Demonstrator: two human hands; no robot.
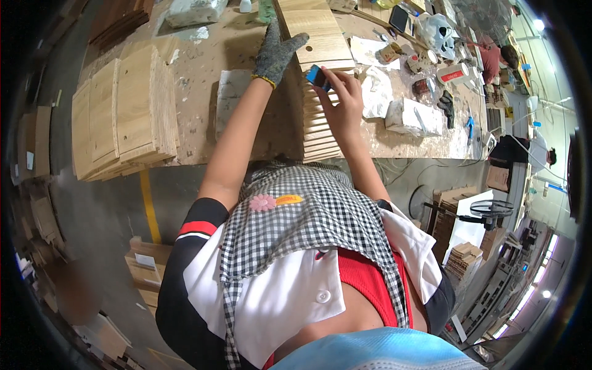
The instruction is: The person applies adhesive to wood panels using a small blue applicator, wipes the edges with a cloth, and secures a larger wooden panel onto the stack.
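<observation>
A stack of light wooden boards stands at the table's front edge, the top one with a round dark hole. My left hand, in a grey knit glove with a yellow cuff, lies against the stack's left side. Its fingers stretch along that side and its thumb reaches over the top board. My bare right hand pinches a small blue and dark block at the near end of the top board. Below it the stacked board edges show as a row of slats. The block's underside is hidden.
Another stack of wooden boards stands at the left. A white block lies between the stacks. To the right are a white cloth, a white wrapped block, a dark glove and jars. A fan stands beyond the table.
</observation>
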